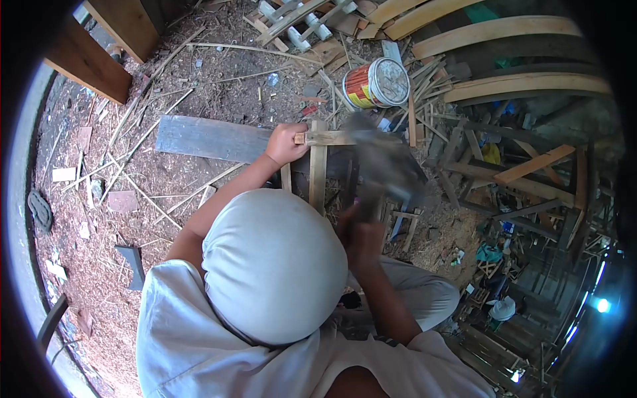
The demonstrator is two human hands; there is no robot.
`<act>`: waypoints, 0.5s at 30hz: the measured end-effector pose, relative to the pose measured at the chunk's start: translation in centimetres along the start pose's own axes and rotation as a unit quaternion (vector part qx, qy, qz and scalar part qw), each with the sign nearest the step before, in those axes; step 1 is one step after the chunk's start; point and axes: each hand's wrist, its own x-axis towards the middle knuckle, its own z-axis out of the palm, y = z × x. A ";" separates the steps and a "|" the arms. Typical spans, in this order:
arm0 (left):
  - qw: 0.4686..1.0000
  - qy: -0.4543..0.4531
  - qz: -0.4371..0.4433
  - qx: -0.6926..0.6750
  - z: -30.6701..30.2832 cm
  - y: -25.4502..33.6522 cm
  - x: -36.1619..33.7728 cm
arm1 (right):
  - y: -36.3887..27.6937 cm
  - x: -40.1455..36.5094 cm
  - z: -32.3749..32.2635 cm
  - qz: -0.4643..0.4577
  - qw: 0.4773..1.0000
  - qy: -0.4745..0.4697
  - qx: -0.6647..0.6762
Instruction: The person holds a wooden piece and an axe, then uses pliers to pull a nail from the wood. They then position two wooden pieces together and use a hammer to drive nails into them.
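Observation:
My left hand [288, 143] is closed around the left end of a short wooden crosspiece [328, 138]. This crosspiece meets an upright wooden strip [318, 174] close to my fingers, forming part of a small wooden frame. My right hand [363, 242] is wrapped around the handle of a hammer [388, 162]. The hammer's large dark head is smeared by motion, to the right of the frame, and hides the crosspiece's right end. A grey plank [209, 138] lies on the ground to the left, its right end passing behind my left hand and forearm.
A paint bucket [377, 83] lies tilted beyond the frame. Curved boards [497, 36] are stacked at upper right, and a wooden frame [511, 176] stands at right. Thick boards [89, 63] rise at upper left. Thin sticks and shavings litter the ground. A sandal [40, 211] lies far left.

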 end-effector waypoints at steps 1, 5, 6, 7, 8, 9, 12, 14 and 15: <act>1.000 0.007 0.016 -0.020 0.4 -0.5 0.0 | 2.5 0.6 -0.3 0.080 0.993 -0.030 -0.076; 0.999 0.013 0.031 -0.021 0.9 -0.1 -0.1 | 1.1 0.9 0.4 0.216 0.971 0.000 -0.107; 1.000 0.009 0.014 -0.003 0.6 0.0 -0.2 | -0.1 0.6 0.4 0.218 0.970 0.000 -0.109; 1.000 0.010 0.011 -0.002 0.4 0.0 -0.1 | -1.5 0.4 0.2 0.197 0.978 0.013 -0.063; 1.000 0.010 0.000 -0.003 0.2 -0.1 -0.1 | -2.1 0.0 0.3 0.177 0.984 0.027 -0.014; 1.000 0.009 -0.009 -0.003 -0.1 -0.2 -0.1 | -1.7 -0.3 0.5 0.179 0.984 0.025 -0.009; 1.000 0.020 0.001 -0.012 -0.1 -0.3 -0.2 | 0.5 -0.5 0.2 0.038 0.995 0.024 0.089; 0.999 0.033 0.014 -0.020 0.4 0.0 0.0 | 1.9 0.9 0.1 0.129 0.975 -0.071 -0.168; 0.999 0.022 0.010 -0.027 0.4 0.3 -0.1 | 1.9 0.8 0.1 0.128 0.975 -0.069 -0.170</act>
